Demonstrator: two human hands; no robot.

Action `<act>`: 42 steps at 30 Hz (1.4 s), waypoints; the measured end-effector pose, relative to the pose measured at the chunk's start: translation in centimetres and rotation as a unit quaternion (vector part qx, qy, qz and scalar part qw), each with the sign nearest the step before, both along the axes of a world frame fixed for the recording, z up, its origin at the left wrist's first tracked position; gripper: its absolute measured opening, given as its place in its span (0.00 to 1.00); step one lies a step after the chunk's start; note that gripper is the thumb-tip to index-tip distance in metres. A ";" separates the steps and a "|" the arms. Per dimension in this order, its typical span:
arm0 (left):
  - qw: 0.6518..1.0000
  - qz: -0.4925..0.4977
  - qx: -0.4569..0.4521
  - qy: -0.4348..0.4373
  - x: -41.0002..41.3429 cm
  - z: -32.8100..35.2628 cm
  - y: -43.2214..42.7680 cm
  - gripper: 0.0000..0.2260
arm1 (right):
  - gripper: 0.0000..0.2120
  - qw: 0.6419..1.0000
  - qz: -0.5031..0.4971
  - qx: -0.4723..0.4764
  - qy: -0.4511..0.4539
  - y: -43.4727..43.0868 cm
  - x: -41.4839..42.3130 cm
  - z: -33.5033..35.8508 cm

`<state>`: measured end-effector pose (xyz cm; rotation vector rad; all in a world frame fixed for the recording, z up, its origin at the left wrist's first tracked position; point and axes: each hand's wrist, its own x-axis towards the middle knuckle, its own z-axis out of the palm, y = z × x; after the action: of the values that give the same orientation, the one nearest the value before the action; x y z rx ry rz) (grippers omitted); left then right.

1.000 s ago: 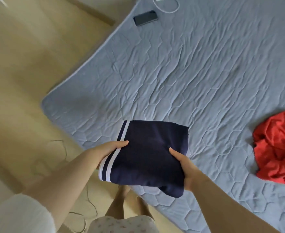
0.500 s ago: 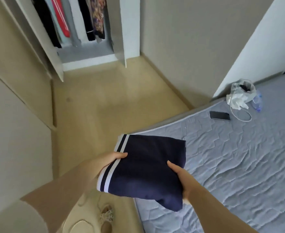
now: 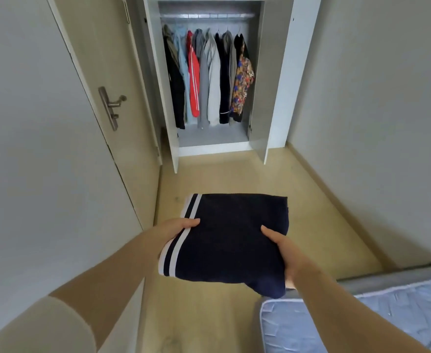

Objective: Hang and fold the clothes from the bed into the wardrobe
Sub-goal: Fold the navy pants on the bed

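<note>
Since the frame half a second back, the view has swung off the bed and onto the wardrobe, which now stands straight ahead with both doors open. Its rail already carries a row of hanging clothes, and the shelf below them looks bare. Only a corner of the bed shows at lower right, so I cannot tell what is left on it.

The folded navy garment is in mid-air over the floor, well short of the wardrobe: folding looks done, putting it away is not. It lies flat and nearly square. Its slightly longer axis runs from hand to hand, the white-striped edge is to the left, and the far edge faces the wardrobe.

The left hand grips the striped side and the right hand the opposite side, each with the thumb on top and the fingers hidden underneath.
</note>
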<state>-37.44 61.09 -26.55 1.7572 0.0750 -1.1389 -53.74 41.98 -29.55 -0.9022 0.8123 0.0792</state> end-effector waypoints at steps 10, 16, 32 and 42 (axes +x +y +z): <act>0.996 0.025 -0.020 -0.080 16.7 6.0 -7.4 0.15 | 0.20 0.994 0.030 -0.048 -0.094 -9.4 17.5 5.8; 0.990 0.040 -0.051 -0.124 27.0 10.8 -17.1 0.16 | 0.21 0.989 0.026 -0.079 -0.125 -19.3 28.7 10.1; 0.979 0.064 -0.103 -0.164 55.2 16.7 -28.5 0.14 | 0.24 0.976 0.062 -0.134 -0.160 -31.8 57.8 16.6; 0.956 0.046 -0.238 -0.165 76.5 21.5 -33.3 0.26 | 0.22 0.969 0.057 -0.097 -0.218 -37.8 78.8 20.9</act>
<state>39.06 27.82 -5.10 1.4651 -0.2943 -0.7078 25.01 4.13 -8.68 -1.1023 0.3603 -0.0992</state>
